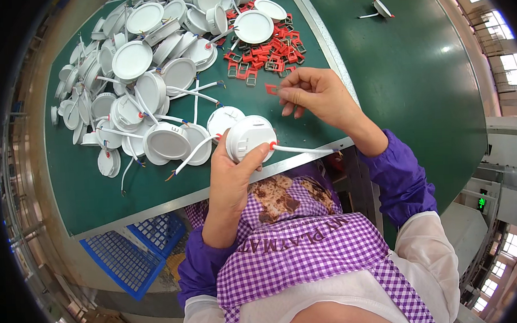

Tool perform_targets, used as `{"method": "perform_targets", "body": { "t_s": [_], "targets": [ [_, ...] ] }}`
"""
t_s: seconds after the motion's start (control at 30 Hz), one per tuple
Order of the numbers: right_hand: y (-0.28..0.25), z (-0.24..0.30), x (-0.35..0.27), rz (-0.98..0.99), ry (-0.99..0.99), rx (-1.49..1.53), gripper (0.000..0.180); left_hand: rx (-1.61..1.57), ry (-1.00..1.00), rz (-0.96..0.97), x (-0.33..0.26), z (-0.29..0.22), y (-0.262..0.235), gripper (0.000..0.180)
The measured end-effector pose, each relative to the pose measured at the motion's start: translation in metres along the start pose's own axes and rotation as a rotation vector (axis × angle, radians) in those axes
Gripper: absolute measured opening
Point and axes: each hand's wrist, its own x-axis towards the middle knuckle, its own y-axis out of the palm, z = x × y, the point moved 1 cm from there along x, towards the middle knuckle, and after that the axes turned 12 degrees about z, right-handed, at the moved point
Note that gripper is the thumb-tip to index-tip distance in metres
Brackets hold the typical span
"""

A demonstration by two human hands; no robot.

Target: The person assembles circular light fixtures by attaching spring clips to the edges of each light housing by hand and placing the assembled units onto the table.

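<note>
Gripping a round white lamp unit [249,140], my left hand [229,173] extends upward from the forearm, across the near metal edge [205,195] of the green table [93,206]. The thumb lies across the face of the unit, pointing right toward the base of its white cable [304,150]; the other fingers support it from the left side and from behind, mostly hidden. The unit is located above the near part of the table, partly overlapping a second lamp unit [222,118]. My right hand [319,98] enters from the lower right, its forearm angled up and to the left. Its thumb and index finger are pinched together on a small red clip [271,90]; the remaining fingers curl loosely below. The clip is positioned near the pile of red clips [274,52] and apart from the held unit. Purple sleeves [399,181] cover both forearms below the wrists.
</note>
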Motion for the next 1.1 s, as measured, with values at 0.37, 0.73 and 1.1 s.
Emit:
{"method": "perform_targets", "body": {
  "t_s": [0.37, 0.73, 1.1],
  "targets": [
    [0.044, 0.009, -0.028, -0.111, -0.282, -0.468, 0.011, 0.24, 0.138, -0.099, 0.009, 0.005, 0.003, 0.034],
    [0.048, 0.006, -0.03, -0.127, -0.378, -0.744, 0.015, 0.52, 0.179, 0.046, 0.015, 0.0, 0.002, 0.024],
    [0.03, 0.014, -0.047, 0.07, 0.054, -0.163, 0.046, 0.472, 0.157, 0.168, 0.008, 0.012, 0.008, 0.026]
  ]
}}
